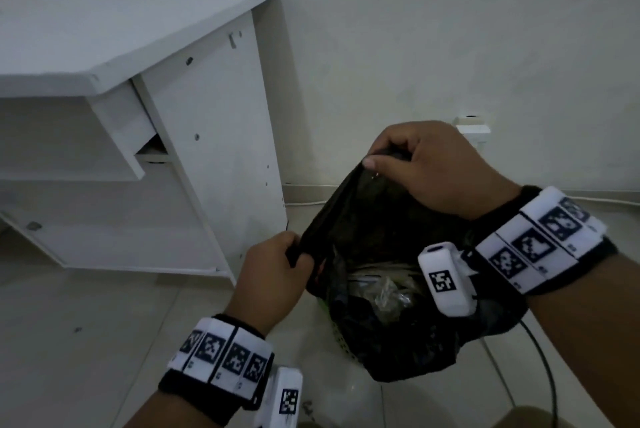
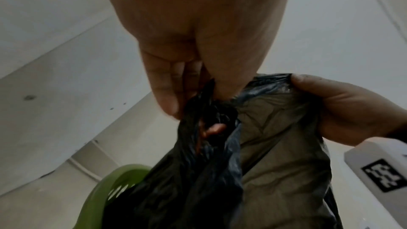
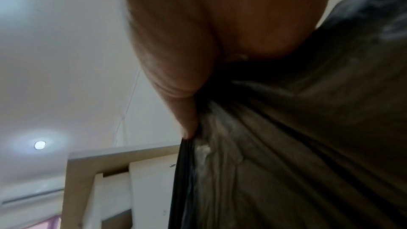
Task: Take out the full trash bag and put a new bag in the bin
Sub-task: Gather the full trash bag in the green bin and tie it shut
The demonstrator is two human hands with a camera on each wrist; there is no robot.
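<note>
A full black trash bag [image 1: 360, 219] hangs stretched between my two hands above a green perforated bin [image 1: 337, 337]. My left hand [image 1: 277, 268] grips the bag's near-left rim in a fist. My right hand [image 1: 415, 164] pinches the far rim, thumb on top. Crumpled clear plastic and other rubbish show inside the bag's mouth. In the left wrist view my left hand [image 2: 187, 76] clutches bunched black film [image 2: 198, 163] over the green bin [image 2: 105, 185]. The right wrist view shows my right hand [image 3: 187, 76] against the taut bag wall [image 3: 286, 145].
A white desk [image 1: 104, 46] with a side panel stands to the left, close to the bin. A white wall runs behind, with a white socket block [image 1: 472, 129] low on it. A dark cable [image 1: 543, 358] lies on the tiled floor at right.
</note>
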